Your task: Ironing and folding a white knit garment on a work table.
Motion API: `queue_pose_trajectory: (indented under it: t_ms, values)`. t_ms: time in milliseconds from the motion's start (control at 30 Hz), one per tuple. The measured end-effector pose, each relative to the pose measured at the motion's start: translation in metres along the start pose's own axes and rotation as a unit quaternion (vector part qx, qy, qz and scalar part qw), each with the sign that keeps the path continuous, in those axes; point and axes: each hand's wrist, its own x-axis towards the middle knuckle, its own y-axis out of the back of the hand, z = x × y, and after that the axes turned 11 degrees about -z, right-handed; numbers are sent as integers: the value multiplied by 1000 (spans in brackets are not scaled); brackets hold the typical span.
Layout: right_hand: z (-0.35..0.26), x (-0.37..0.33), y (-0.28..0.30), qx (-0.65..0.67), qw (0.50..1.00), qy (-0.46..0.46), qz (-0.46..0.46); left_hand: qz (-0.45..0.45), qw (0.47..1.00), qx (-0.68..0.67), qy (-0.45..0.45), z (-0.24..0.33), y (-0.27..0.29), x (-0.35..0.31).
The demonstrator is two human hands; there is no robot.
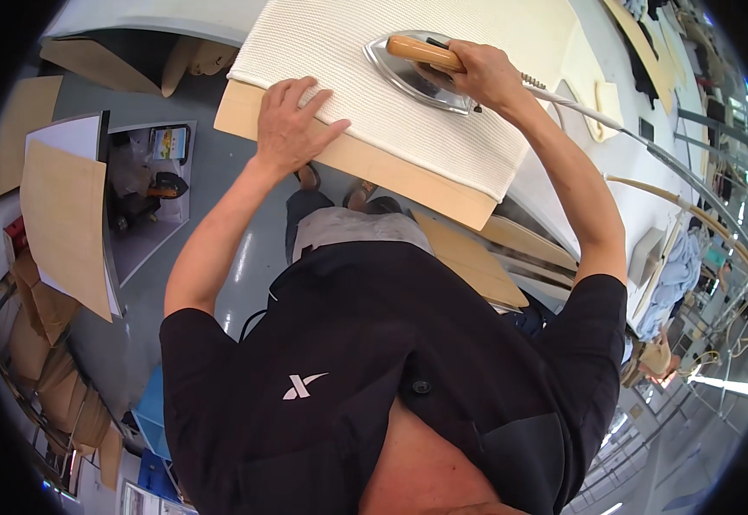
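A cream ribbed knit piece [305,51] lies spread over a pale wooden board [408,178], whose bare near edge sticks out beyond the knit. My right hand [487,75] is wrapped round the wooden handle of a steam iron [417,81]. The iron's metal soleplate rests on the knit, its tip pointing left. Behind my hand a hose and cord [571,105] run off to the right. My left hand [292,127] lies with fingers spread at the near left edge of the knit, fingertips on the fabric and nothing in its grasp.
A white tabletop [554,163] carries the board, with a small cream fabric piece [606,110] at right. To the left stands an open cabinet [155,197] with odds and ends, beside a tan panel [65,223]. More shaped boards [468,257] lean below the table. Blue garments [675,283] lie far right.
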Motion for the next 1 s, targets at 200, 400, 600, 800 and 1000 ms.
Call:
queue_pose_trajectory:
  t_ms: [200,400,600,800,1000]
  values:
    - [-24,64,6,-6,999,13,-33,4,1000,-12,-6,-18,18,-13]
    - [-51,147,6,2,997,27,-68,-14,999,-27,18,-39,22,-32]
    - [-79,249,-54,428,841,329,-36,-6,999,-35,5,-52,35,-17]
    - [-63,201,-56,323,879,308,-166,42,952,-233,194,-104,47,-25]
    - [-46,56,-6,-90,954,286,-21,-40,967,-45,247,-116,9,-26]
